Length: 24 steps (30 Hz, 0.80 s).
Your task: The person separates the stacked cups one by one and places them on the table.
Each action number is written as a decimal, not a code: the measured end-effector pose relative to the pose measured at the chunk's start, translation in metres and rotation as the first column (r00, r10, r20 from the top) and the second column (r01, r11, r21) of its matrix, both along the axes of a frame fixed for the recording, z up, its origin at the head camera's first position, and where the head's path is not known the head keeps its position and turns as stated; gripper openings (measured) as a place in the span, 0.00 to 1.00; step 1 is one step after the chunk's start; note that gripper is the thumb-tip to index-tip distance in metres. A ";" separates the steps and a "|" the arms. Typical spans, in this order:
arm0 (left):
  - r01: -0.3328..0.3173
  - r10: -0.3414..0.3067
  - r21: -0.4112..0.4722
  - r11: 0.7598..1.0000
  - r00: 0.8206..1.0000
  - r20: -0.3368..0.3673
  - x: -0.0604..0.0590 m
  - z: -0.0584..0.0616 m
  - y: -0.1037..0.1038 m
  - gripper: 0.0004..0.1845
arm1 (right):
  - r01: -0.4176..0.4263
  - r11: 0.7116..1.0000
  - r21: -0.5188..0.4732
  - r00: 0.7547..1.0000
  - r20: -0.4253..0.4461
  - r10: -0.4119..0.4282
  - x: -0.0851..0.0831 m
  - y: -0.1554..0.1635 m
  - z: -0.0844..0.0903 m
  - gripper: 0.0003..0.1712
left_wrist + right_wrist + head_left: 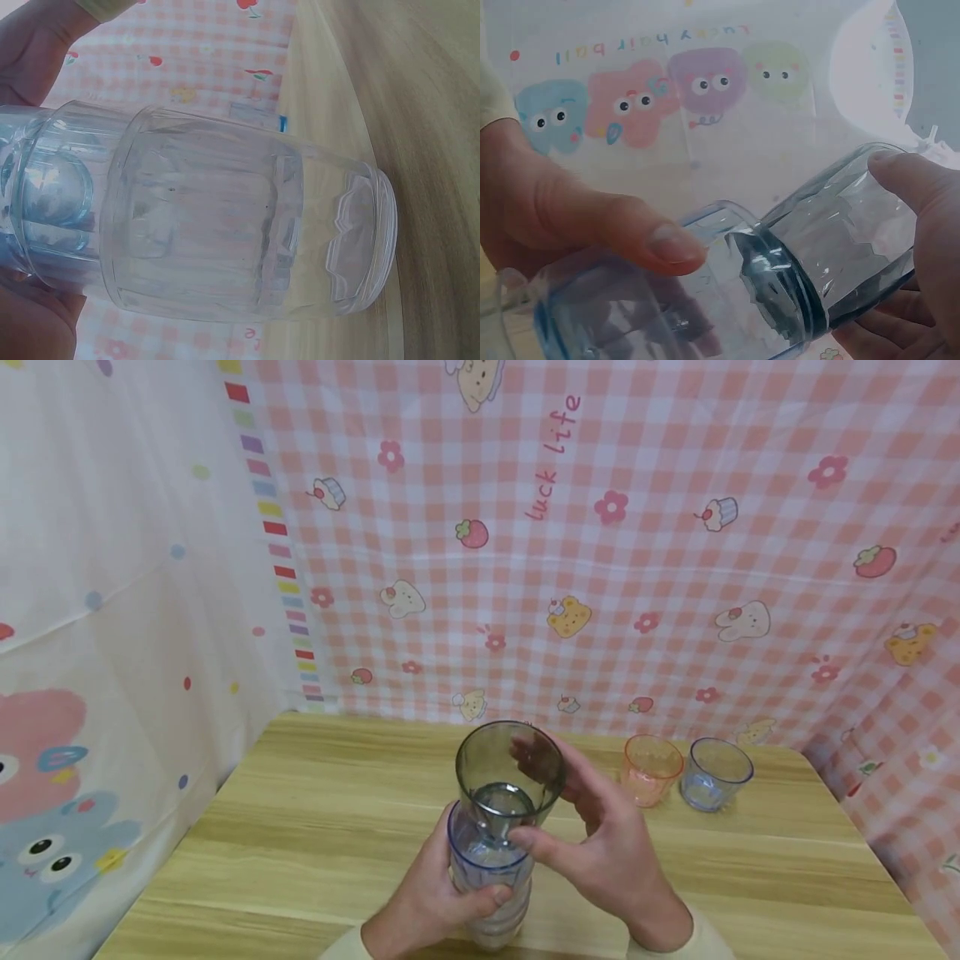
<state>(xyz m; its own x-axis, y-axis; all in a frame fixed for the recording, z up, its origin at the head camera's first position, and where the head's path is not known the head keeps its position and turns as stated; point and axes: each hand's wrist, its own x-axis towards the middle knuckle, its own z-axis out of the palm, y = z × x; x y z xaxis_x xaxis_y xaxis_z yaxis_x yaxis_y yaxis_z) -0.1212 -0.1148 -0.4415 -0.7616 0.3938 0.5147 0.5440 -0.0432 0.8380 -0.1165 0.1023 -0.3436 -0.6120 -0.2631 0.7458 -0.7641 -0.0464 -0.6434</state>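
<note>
My left hand [423, 897] grips a clear blue-rimmed cup [476, 858] at the top of an upright stack. Below it are nested clear cups [202, 217], the lowest with its base on the tabletop in the left wrist view. A smoky grey cup [476, 768] is held by my right hand [615, 852], with the thumb at its near side and the fingers behind. The grey cup stands mouth up, slightly tilted, its base inside the blue-rimmed cup's mouth. In the right wrist view the grey cup [840, 232] enters that mouth; how deep it sits I cannot tell.
To the right on the wooden table [300, 827] stand an orange-rimmed cup [651, 783] and another blue-rimmed cup [711, 787], side by side and mouth up. A pink checked cloth [600, 568] hangs behind the table, a white printed one [135, 610] at the left.
</note>
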 end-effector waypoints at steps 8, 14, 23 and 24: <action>-0.001 0.001 0.015 1.000 1.000 -0.014 0.000 0.001 0.001 0.49 | 0.026 0.999 -0.031 0.999 -0.029 -0.027 -0.003 0.008 0.009 0.53; 0.028 -0.028 0.040 0.999 1.000 0.007 0.000 0.003 0.002 0.50 | 0.073 0.996 -0.045 0.997 0.000 -0.073 -0.003 0.014 0.014 0.53; 0.054 -0.053 0.077 0.996 0.998 -0.020 0.000 0.001 0.003 0.47 | 0.089 0.993 -0.082 0.996 0.014 -0.089 -0.008 0.027 0.015 0.48; 0.056 -0.054 0.078 0.995 0.998 -0.026 0.000 0.001 0.003 0.47 | 0.090 0.992 -0.089 0.996 0.013 -0.090 -0.009 0.028 0.015 0.48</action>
